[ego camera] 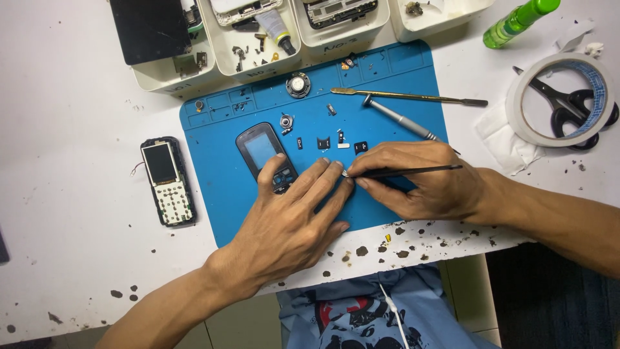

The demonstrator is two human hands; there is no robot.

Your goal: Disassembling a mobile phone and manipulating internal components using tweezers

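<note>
My left hand (pixel 294 216) lies open, fingers flat on the blue mat (pixel 213 174), thumb touching the phone shell (pixel 265 155). My right hand (pixel 420 181) pinches black tweezers (pixel 413 171).

I'm looking down at a phone repair bench: a blue work mat (pixel 219 187) on a stained white counter (pixel 71 258), white parts trays (pixel 255 61) holding salvaged components, an opened phone body (pixel 168 182), loose screws, a screwdriver (pixel 400 119).

Bright, even overhead light; soft shadows under hands; sharp focus, slight wide-angle bend at edges.
</note>
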